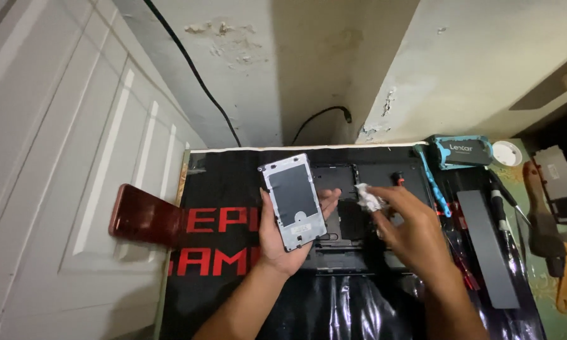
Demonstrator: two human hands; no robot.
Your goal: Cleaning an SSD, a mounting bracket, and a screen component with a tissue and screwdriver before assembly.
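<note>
Left hand: the left hand (pixel 282 236), at the centre of the frame, is closed around a flat silver-framed plate (pixel 293 201); the plate is clasped by its lower edge and sides, with fingertips showing past its right edge.
Plate: it is held up off the mat and tilted toward the camera, its dark inner panel turned upward, so that judgement suggests the face is being presented for wiping or inspection.
Right hand: the right hand (pixel 409 230), right of centre, is pinched on a small white crumpled wipe (pixel 368 198) between fingertips.
Wipe relative to plate: the wipe is held just beside the plate's right edge, near but not touching it as far as can be told.
Beneath the hands: an opened dark device chassis (pixel 359 217) lies on a black mat with red lettering (pixel 224 242), directly under both hands.
Right of frame: a long grey strip (pixel 488 249), a screwdriver (pixel 507 198), and a teal-edged case (pixel 463 152) are laid out beside the chassis, apparently kept within reach.
Left of frame: a dark red flat object (pixel 144 217) overhangs the mat's left edge.
Upper frame: black cables (pixel 192 69) run down a flaking wall.
</note>
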